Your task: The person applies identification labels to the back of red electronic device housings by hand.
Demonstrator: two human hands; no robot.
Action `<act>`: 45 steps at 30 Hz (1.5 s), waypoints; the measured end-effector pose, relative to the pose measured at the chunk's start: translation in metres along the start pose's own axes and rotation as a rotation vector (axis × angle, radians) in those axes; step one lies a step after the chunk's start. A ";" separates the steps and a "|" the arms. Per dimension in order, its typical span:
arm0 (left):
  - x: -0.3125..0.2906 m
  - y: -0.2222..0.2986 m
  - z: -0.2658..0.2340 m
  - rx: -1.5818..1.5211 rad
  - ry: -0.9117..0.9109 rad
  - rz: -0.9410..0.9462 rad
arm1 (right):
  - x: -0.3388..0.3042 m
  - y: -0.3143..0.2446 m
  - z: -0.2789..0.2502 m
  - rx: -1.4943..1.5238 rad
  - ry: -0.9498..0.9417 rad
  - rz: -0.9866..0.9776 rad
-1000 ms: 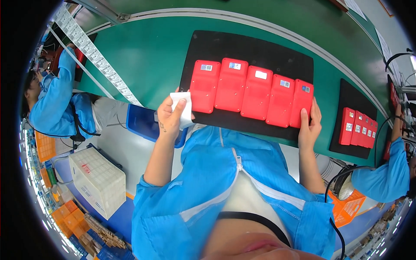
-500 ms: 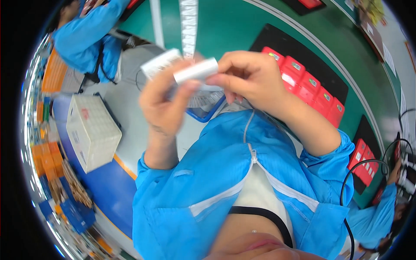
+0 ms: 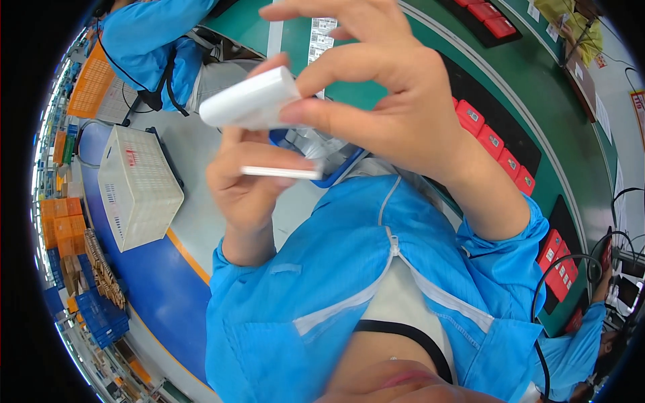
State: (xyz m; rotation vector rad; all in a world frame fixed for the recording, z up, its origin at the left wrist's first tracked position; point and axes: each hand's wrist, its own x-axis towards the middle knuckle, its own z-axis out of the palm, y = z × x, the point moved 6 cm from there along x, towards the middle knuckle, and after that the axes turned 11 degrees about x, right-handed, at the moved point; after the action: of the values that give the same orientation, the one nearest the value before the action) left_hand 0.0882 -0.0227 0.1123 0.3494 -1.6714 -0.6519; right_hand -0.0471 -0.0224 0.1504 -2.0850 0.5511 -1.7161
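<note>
My right hand [image 3: 396, 94] pinches a white block with rounded edges [image 3: 248, 101] by its right end, between thumb and forefinger. Its other fingers are spread toward the top of the view. Below and to the left, my left hand [image 3: 242, 181] is closed on a thin white flat piece [image 3: 282, 172], seen nearly edge-on. A left fingertip shows behind the block; whether it touches the block I cannot tell. Behind my hands, a strip of printed white labels [image 3: 322, 40] lies over the green table [image 3: 369, 91].
Under my hands is a blue bin [image 3: 329, 180] holding clear plastic pieces. Red boxes [image 3: 490, 140] stand in a row on a black mat at the right. A white crate [image 3: 144, 188] sits on the floor at left. A co-worker's blue sleeve [image 3: 151, 37] is at upper left.
My right hand has risen up and left with the white block, which left my left hand's grip. My left hand has dropped slightly and keeps the flat piece, now seen edge-on.
</note>
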 end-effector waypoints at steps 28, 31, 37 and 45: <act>0.030 -0.017 -0.073 0.352 0.439 -0.344 | -0.048 0.155 0.026 -0.365 -0.098 0.747; 0.006 -0.038 0.013 0.000 -0.015 -0.465 | -0.100 0.104 -0.011 -0.631 -0.137 0.720; -0.071 -0.044 0.115 -0.045 -0.659 -0.789 | -0.167 -0.006 -0.071 0.162 0.288 0.890; -0.089 -0.042 0.184 -0.248 -0.758 -0.900 | -0.230 -0.027 -0.083 0.620 0.860 0.838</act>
State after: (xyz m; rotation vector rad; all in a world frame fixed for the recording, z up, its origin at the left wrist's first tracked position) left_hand -0.0773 0.0353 -0.0016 0.7477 -2.0702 -1.8164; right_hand -0.1675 0.1183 -0.0121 -0.4914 0.8200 -1.8072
